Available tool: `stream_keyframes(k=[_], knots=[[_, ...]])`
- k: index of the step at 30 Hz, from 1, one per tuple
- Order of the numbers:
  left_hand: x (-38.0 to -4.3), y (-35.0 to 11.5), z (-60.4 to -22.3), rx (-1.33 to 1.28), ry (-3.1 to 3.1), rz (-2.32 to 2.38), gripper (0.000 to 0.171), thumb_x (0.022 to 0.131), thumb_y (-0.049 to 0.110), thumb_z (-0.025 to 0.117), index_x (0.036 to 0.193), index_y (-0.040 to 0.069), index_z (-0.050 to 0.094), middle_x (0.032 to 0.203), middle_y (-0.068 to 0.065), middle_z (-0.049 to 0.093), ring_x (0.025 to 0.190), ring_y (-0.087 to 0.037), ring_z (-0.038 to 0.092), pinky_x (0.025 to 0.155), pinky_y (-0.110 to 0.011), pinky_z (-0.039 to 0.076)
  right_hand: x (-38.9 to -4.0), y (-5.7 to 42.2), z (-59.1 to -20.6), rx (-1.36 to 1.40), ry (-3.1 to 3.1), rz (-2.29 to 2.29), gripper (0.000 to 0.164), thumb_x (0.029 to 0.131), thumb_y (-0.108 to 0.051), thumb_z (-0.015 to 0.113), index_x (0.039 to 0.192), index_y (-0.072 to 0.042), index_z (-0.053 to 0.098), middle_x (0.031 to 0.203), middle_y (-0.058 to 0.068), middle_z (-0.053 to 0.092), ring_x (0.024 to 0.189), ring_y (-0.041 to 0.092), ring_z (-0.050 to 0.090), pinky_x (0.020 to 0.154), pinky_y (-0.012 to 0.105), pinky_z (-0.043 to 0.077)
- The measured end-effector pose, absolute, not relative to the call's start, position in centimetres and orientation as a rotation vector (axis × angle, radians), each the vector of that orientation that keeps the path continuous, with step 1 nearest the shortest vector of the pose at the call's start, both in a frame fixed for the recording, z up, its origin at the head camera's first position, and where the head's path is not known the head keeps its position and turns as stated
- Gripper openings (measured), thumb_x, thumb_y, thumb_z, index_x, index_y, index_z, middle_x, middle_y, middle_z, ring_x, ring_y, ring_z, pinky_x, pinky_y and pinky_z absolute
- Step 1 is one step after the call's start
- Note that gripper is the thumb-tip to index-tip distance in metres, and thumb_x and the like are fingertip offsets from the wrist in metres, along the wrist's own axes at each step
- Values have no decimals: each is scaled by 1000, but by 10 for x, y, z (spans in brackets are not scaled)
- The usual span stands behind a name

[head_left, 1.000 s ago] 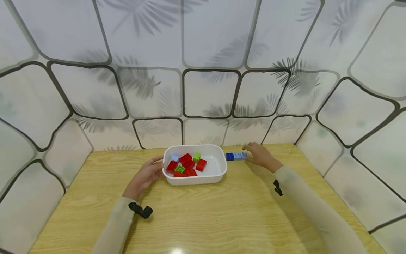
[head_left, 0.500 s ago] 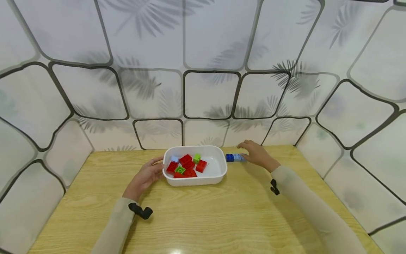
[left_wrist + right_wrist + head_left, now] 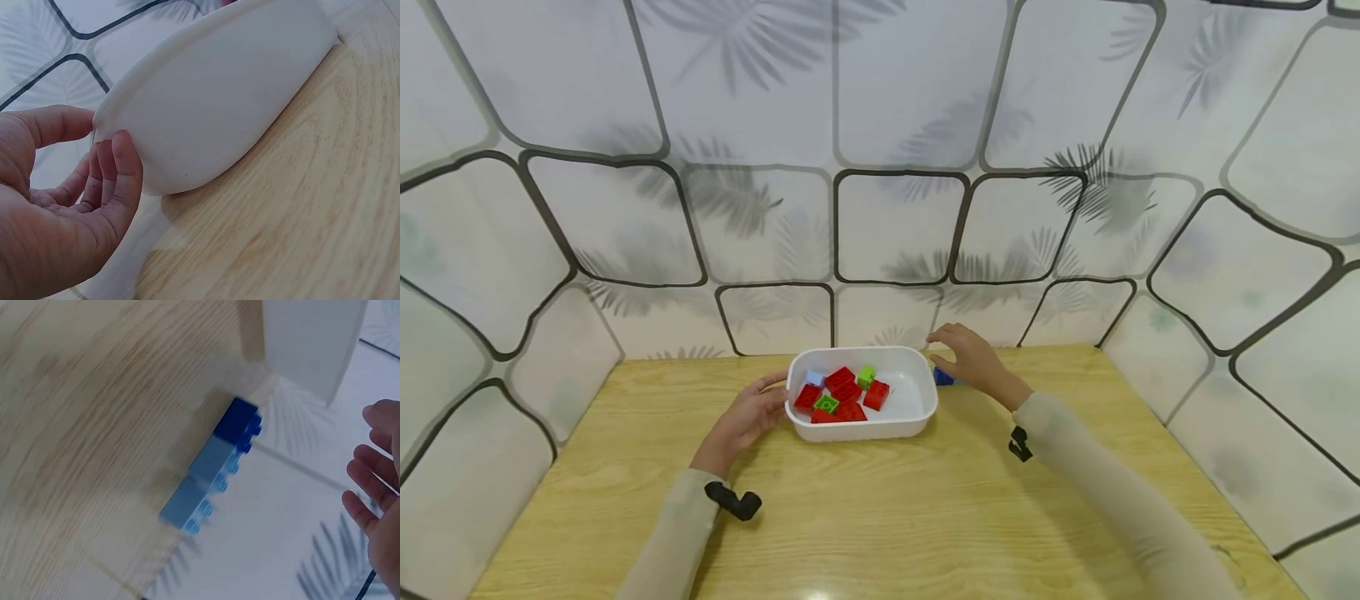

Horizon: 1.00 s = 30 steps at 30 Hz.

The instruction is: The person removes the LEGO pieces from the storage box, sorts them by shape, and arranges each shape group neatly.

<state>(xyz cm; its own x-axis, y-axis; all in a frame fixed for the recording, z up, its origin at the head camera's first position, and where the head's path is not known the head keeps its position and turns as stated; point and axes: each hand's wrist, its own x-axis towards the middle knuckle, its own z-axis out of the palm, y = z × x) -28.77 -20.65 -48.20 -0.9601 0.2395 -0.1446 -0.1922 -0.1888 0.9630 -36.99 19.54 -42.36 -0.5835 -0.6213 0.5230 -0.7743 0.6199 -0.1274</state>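
Observation:
A white plastic tub [image 3: 865, 431] holds several red bricks [image 3: 840, 379], two green bricks [image 3: 827, 403] and a pale blue brick [image 3: 814, 378]. My left hand [image 3: 752, 421] rests its fingertips [image 3: 127, 156] against the tub's left end, fingers loosely bent. To the right of the tub, a dark blue brick [image 3: 236, 420] and two lighter blue bricks [image 3: 212, 459] lie end to end in a row. Over that row hovers my right hand [image 3: 973, 358], fingers relaxed and holding nothing, close to the tub's right rim. In the head view it hides the lighter blue bricks.
The wooden table [image 3: 880, 517] runs back to a patterned wall [image 3: 887, 221] just behind the tub. Side panels with the same pattern stand at left and right. Black straps [image 3: 733, 500] sit on both sleeves.
My right hand has moved left from the far end of the blue row toward the tub, covering more of the bricks in the head view. The left hand has stayed put.

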Motion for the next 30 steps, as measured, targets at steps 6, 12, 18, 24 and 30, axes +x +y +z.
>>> stream_keyframes(k=[6,12,18,24,30], knots=[[-286,-205,-482,45,1778,2246,59,106,10,53,157,-4,25,107,10,67,94,-3,65,83,-22,55,-366,172,-423,1129,-2354,455,29,89,-16,79,113,-1,72,109,15,71,99,31,65,85,47,57],[-286,-206,-481,51,1769,2254,59,106,11,52,157,-3,25,107,10,67,93,-2,64,82,-22,55,-364,156,-426,1139,-2324,441,31,87,-18,81,111,0,73,107,14,71,100,32,64,88,49,55],[-286,-206,-480,55,1763,2254,59,106,11,52,157,-4,24,106,11,68,94,-2,64,83,-22,55,-360,141,-435,1122,-2352,432,33,85,-21,84,111,-3,75,107,11,72,102,30,63,89,50,52],[-285,-204,-478,47,1747,2264,60,106,10,53,157,-4,24,106,11,68,94,-2,64,82,-21,55,-353,126,-437,1111,-2403,431,36,87,-25,83,113,-3,75,112,11,72,107,30,61,95,51,47],[-284,-204,-476,33,1743,2264,62,106,10,53,158,-4,22,106,11,68,94,-2,65,83,-21,55,-352,115,-440,1124,-2474,398,37,88,-27,81,116,-4,74,114,11,72,107,29,59,96,50,47]])
